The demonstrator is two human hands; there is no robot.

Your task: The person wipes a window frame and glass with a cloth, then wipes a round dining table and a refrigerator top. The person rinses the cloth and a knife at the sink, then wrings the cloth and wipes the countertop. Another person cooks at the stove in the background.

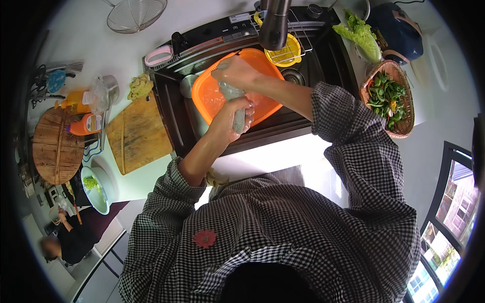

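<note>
An orange plastic basin (201,91) sits in the dark sink (182,125), and water splashes inside it. Over it, both hands grip a wet grey-green cloth (231,91), which looks bunched and twisted. My left hand (235,115) is closed around the nearer part, with an end showing past the fingers. My right hand (238,72) grasps the farther part, above the basin's far side. The cloth's portions inside the two fists are hidden. A dark faucet (273,34) hangs beyond the basin, beside a yellow strainer basket (284,53).
Left of the sink are a wooden cutting board (140,132), a yellow cloth (140,86), bottles and a pale-blue bowl (110,185). To the right stand a wicker basket (409,110) of peppers and leafy lettuce (358,36). Another person (75,235) is at far left.
</note>
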